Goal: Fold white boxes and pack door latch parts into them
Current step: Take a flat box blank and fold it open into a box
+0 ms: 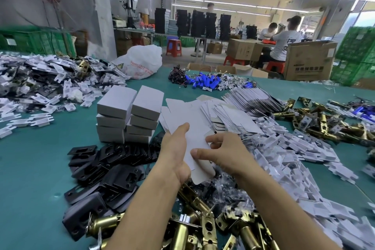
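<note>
A flat, unfolded white box blank (195, 144) is held above the green table (40, 168). My left hand (175, 152) grips its left edge, thumb on top. My right hand (223, 152) pinches the blank's right side with its fingertips. Two stacks of folded white boxes (129, 115) stand just beyond my left hand. More flat blanks (229, 111) fan out behind my hands. Brass door latches (213, 227) lie under my forearms, black strike plates (105, 168) to the left.
White plastic parts (294, 160) pile up on the right, more of them (40, 87) at far left. Brass latches (324, 124) lie at right. Blue batteries with wires (207, 82) and a white plastic bag (142, 62) sit at the back. People work at distant tables.
</note>
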A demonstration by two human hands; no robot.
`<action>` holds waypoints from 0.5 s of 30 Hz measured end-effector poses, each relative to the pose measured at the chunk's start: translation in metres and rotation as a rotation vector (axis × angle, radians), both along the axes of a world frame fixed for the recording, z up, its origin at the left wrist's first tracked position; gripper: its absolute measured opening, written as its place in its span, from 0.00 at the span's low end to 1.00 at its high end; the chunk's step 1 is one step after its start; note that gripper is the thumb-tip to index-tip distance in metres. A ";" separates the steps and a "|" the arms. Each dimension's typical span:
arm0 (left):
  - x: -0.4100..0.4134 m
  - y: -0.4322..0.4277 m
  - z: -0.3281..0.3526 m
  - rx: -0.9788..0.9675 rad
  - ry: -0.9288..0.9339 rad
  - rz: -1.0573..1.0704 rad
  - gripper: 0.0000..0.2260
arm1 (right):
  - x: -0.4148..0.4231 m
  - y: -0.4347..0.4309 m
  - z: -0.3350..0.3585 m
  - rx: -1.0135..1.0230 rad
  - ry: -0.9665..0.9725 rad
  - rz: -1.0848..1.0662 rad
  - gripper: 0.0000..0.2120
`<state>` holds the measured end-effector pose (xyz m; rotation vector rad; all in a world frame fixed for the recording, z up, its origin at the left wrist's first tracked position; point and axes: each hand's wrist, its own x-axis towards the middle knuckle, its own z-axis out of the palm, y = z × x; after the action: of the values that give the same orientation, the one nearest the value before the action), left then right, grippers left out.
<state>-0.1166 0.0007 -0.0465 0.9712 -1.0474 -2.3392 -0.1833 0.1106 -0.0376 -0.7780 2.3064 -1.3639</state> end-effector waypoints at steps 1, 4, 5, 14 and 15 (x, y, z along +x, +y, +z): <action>0.000 0.000 0.000 -0.002 -0.006 -0.002 0.27 | 0.001 0.000 0.000 -0.001 -0.021 -0.001 0.28; 0.002 0.002 0.002 -0.012 -0.026 -0.002 0.25 | 0.002 -0.001 0.000 0.004 -0.081 0.002 0.33; 0.002 0.002 0.002 -0.012 -0.024 0.001 0.23 | 0.002 -0.001 0.000 0.005 -0.094 0.003 0.35; 0.003 0.005 0.004 -0.053 0.013 -0.017 0.20 | -0.007 -0.001 0.000 0.041 -0.113 0.007 0.35; 0.004 0.005 0.004 -0.055 0.005 -0.015 0.21 | -0.008 -0.002 0.000 0.050 -0.116 0.011 0.35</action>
<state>-0.1128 0.0060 -0.0424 0.9393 -1.1139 -2.3113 -0.1913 0.1081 -0.0378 -0.6771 2.2342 -1.3055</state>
